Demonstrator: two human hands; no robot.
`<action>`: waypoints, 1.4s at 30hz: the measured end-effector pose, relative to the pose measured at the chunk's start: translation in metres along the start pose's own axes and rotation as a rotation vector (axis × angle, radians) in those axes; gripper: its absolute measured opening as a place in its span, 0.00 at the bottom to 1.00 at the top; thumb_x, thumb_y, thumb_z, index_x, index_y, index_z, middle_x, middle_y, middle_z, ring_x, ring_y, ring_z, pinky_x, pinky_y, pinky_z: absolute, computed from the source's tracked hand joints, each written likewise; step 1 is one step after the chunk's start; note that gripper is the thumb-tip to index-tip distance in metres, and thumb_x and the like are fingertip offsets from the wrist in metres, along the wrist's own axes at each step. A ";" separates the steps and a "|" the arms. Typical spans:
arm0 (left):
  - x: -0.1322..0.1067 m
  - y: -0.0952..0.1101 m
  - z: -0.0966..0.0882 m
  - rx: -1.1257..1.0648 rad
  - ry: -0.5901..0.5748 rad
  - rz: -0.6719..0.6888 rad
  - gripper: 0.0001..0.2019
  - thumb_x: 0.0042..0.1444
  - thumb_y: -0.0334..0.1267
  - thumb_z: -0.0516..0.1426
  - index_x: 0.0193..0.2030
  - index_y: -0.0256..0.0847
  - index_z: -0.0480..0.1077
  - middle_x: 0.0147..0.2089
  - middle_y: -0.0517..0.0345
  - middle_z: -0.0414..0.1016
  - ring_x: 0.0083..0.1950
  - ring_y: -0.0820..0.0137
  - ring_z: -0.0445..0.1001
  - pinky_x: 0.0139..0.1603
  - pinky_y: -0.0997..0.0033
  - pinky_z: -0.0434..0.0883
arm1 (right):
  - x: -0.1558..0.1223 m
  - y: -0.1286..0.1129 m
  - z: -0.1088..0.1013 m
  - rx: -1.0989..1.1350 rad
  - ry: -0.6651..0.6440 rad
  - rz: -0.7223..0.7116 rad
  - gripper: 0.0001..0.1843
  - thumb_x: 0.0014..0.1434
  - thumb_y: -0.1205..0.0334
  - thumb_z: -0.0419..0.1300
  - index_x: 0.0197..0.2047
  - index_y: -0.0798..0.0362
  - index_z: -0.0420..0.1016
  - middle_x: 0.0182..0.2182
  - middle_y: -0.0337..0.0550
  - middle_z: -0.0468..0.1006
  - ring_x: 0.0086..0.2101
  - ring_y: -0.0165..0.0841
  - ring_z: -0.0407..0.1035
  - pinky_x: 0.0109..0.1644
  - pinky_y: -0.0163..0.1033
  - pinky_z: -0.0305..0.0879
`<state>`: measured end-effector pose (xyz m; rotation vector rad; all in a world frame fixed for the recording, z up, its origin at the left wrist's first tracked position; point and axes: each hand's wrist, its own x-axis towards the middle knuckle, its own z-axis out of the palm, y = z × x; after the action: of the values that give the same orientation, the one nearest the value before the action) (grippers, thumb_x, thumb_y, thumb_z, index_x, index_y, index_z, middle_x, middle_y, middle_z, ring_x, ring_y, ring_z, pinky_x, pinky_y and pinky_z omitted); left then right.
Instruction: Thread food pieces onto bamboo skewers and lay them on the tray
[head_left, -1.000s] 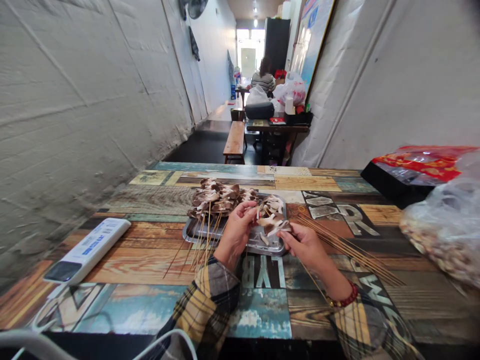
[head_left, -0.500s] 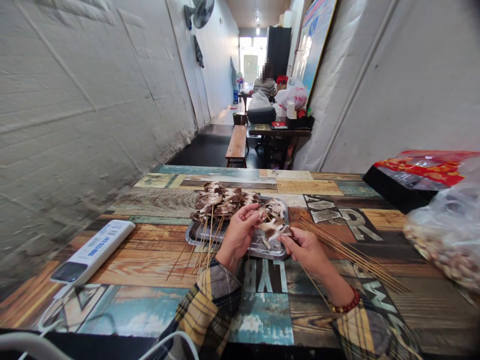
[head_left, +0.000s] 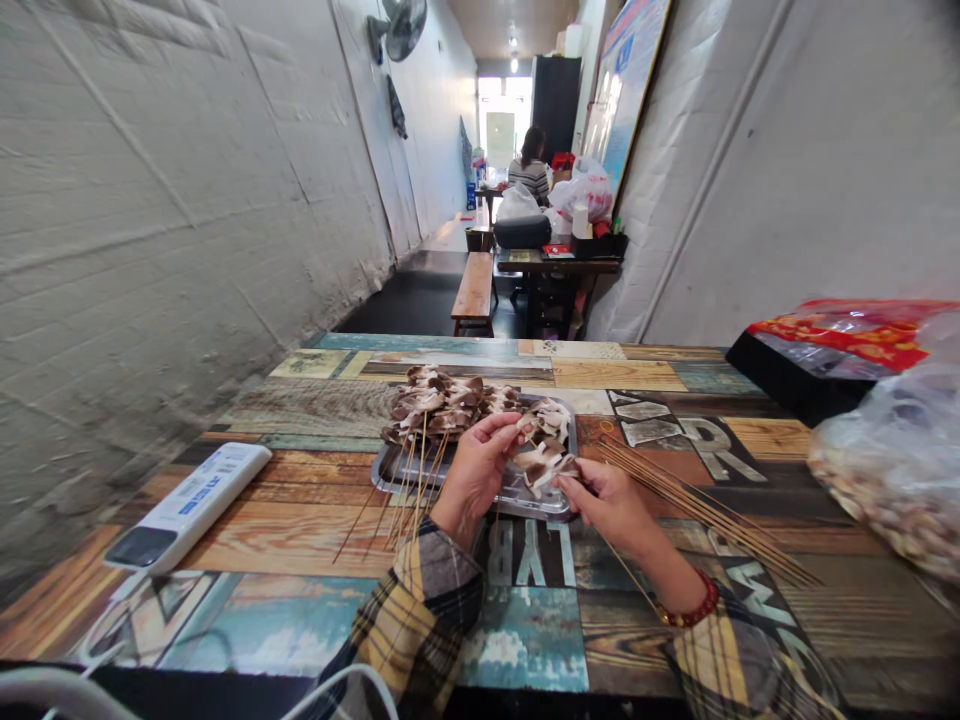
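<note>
A metal tray lies on the patterned table, with several finished mushroom skewers piled on its far left part. My left hand is closed, pinching a mushroom slice at its fingertips over the tray. My right hand is closed on a thin bamboo skewer that carries mushroom pieces at its tip; the stick runs back under my wrist. Loose mushroom slices lie on the tray's right part.
A bundle of bare bamboo skewers lies right of the tray. A white device with a cable rests at the left. A clear bag of mushrooms and a red-topped black box sit at the right. A person sits at a far table.
Both hands stay over the tray's near right corner; the left fingers have drawn closer to the skewer tip with the slice. The camera view has tilted slightly.
</note>
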<state>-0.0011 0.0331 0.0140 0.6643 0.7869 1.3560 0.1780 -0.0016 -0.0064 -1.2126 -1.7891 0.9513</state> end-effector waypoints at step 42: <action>-0.001 -0.003 -0.003 0.250 -0.084 0.112 0.21 0.42 0.37 0.68 0.43 0.36 0.70 0.25 0.62 0.75 0.28 0.75 0.71 0.34 0.74 0.66 | 0.000 0.005 0.003 -0.051 0.054 -0.025 0.16 0.59 0.56 0.55 0.22 0.53 0.67 0.17 0.35 0.67 0.19 0.27 0.59 0.23 0.31 0.51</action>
<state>-0.0022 0.0317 0.0096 0.9686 0.8699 1.3326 0.1776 -0.0009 -0.0126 -1.2329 -1.7917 0.8558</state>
